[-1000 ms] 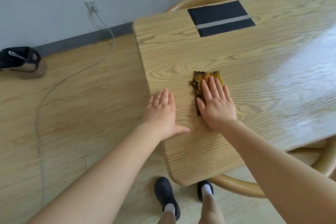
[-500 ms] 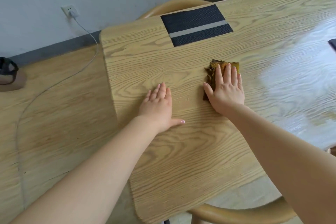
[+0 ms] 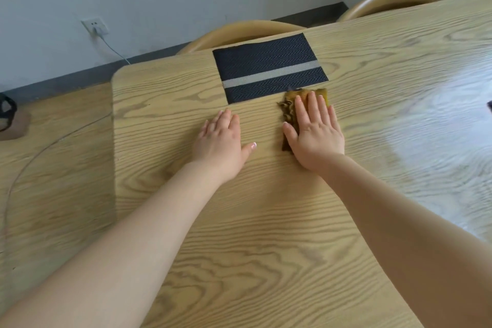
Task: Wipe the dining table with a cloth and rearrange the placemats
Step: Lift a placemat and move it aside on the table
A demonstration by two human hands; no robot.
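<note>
A mustard-yellow cloth (image 3: 288, 108) lies on the light wooden dining table (image 3: 266, 221). My right hand (image 3: 315, 132) presses flat on it with straight fingers, covering most of it. The cloth's far edge touches the near right corner of a black placemat (image 3: 269, 66) with a grey stripe, which lies at the table's far edge. My left hand (image 3: 222, 142) rests flat on the bare wood, a little left of the cloth and just short of the placemat.
Two curved wooden chair backs (image 3: 239, 30) (image 3: 391, 0) stand behind the table's far edge. A dark corner of another object (image 3: 489, 108) shows at the right border. A wall socket (image 3: 95, 26) with a cable and a black bag (image 3: 8, 114) are on the left.
My right hand has pushed the cloth forward across the table until it reaches the placemat's near edge. My left hand has slid forward with it.
</note>
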